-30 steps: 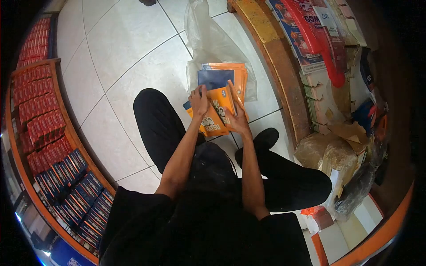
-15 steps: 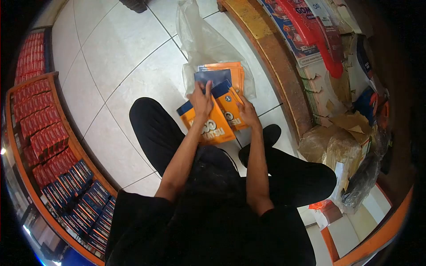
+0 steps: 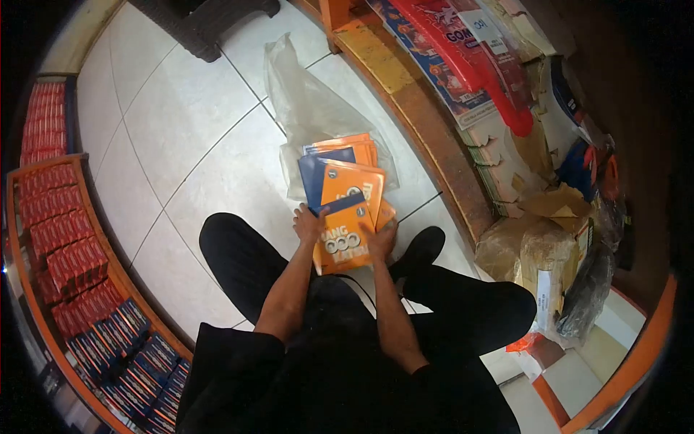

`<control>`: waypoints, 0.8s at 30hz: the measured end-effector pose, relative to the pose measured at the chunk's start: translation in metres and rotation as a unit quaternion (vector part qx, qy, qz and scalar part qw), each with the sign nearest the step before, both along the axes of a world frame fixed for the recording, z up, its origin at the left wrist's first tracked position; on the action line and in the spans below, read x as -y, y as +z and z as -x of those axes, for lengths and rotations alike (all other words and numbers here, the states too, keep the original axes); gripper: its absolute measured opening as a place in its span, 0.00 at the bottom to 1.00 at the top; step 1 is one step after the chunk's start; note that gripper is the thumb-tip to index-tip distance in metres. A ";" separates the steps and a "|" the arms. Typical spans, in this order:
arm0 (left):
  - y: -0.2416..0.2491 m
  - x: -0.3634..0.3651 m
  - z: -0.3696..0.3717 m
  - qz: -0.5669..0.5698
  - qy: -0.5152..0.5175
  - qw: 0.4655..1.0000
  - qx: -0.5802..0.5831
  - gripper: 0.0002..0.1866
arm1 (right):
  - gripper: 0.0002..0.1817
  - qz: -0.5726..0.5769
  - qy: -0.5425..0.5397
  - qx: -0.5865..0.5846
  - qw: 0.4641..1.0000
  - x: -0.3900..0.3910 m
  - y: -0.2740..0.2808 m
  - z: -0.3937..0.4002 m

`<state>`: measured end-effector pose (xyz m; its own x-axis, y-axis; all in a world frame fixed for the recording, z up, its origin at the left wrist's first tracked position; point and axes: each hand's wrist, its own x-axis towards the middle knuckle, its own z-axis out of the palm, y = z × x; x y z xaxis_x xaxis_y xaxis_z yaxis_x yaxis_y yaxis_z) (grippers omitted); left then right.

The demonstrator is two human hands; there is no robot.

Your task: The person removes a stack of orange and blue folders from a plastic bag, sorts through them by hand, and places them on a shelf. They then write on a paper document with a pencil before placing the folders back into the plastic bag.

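Observation:
My left hand [image 3: 308,223] is closed on the left edge of a flat orange packet [image 3: 341,242] with a dark blue band and white lettering. On its right edge my right hand [image 3: 382,241] is closed too, thumb toward the front face. The packet is held over my lap, tilted a little. Just beyond it, more orange packets [image 3: 350,181] lie fanned and overlapping, one showing a dark blue face [image 3: 312,179]. They rest on a crumpled clear plastic bag [image 3: 293,94] spread on the tiled floor. How many packets my hands hold cannot be made out.
White floor tiles [image 3: 181,159] surround my crossed legs. Shelves of red boxes [image 3: 61,224] and dark blue boxes [image 3: 137,354] curve along the left. A worn wooden ledge [image 3: 426,130] runs on the right, with wrapped cartons [image 3: 546,253] beside my knee. Dark furniture legs [image 3: 195,36] stand ahead.
Both hands have drawn back toward my lap, now at either edge of one packet turned more upright. The other packets lie fanned behind it. The view has shifted.

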<state>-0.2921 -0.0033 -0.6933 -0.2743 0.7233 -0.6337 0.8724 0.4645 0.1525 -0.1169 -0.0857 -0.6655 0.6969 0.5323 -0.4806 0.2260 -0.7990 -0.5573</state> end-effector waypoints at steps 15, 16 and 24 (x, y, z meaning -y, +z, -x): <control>0.005 -0.016 -0.016 -0.137 0.211 0.950 0.183 0.49 | 0.47 -0.120 0.185 0.021 0.975 -0.033 -0.079 -0.029; -0.009 -0.022 -0.007 -0.101 0.242 0.937 0.230 0.49 | 0.46 -0.144 0.168 -0.016 0.975 -0.044 -0.068 -0.026; 0.016 -0.031 -0.010 0.051 0.201 0.879 0.430 0.39 | 0.26 -0.089 0.102 -0.424 0.895 -0.096 -0.021 -0.086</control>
